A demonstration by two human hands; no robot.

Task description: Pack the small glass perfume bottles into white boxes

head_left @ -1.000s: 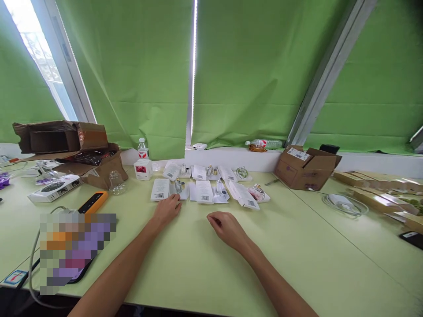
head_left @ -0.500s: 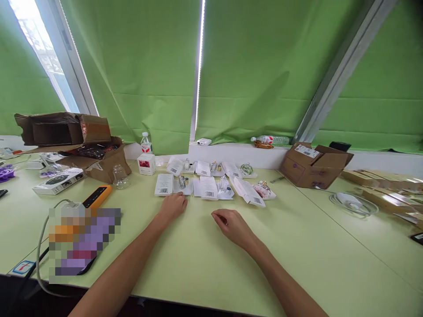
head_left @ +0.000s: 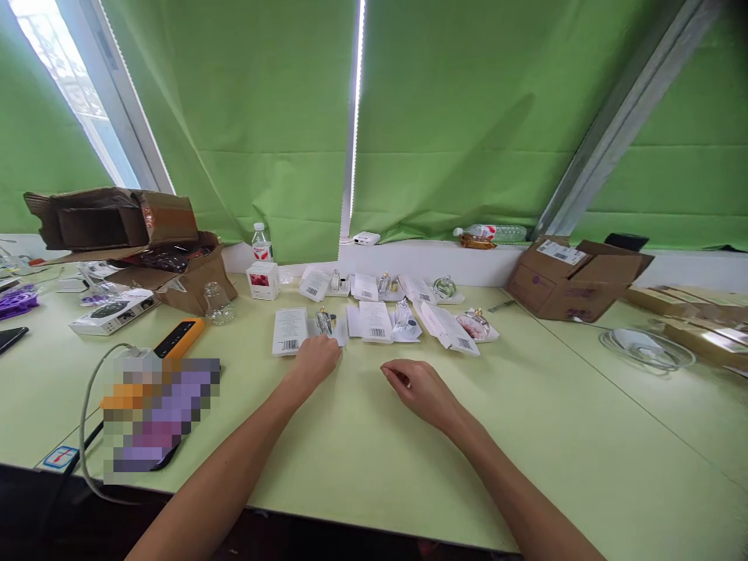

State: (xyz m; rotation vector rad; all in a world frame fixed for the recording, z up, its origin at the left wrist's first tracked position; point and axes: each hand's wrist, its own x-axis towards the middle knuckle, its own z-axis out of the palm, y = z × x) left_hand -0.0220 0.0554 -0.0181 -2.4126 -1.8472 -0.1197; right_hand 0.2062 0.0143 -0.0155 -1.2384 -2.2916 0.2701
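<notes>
My left hand [head_left: 316, 360] rests on the pale green table [head_left: 362, 452], its fingers reaching the near edge of a white card [head_left: 337, 331] that bears a small glass bottle [head_left: 322, 320]. Nothing is in that hand; the fingers lie loosely curled. To its left lies a white barcoded box [head_left: 290, 330]. My right hand [head_left: 419, 387] lies on the table a little nearer to me, fingers bent inward and relaxed, holding nothing. Beyond both hands stand two rows of white barcoded boxes [head_left: 375, 321] and small perfume bottles [head_left: 402, 313].
Open cardboard boxes stand at the left [head_left: 175, 273] and the right [head_left: 569, 279]. A clear jar [head_left: 217, 302], an orange device [head_left: 181, 337], a water bottle [head_left: 261, 243], a coiled white cable [head_left: 643, 346] and flat brown packages [head_left: 689, 312] lie about. Green curtains hang behind.
My left hand has slid slightly forward to the edge of the card with the bottle. The camera has tilted a little; my right hand stays in place.
</notes>
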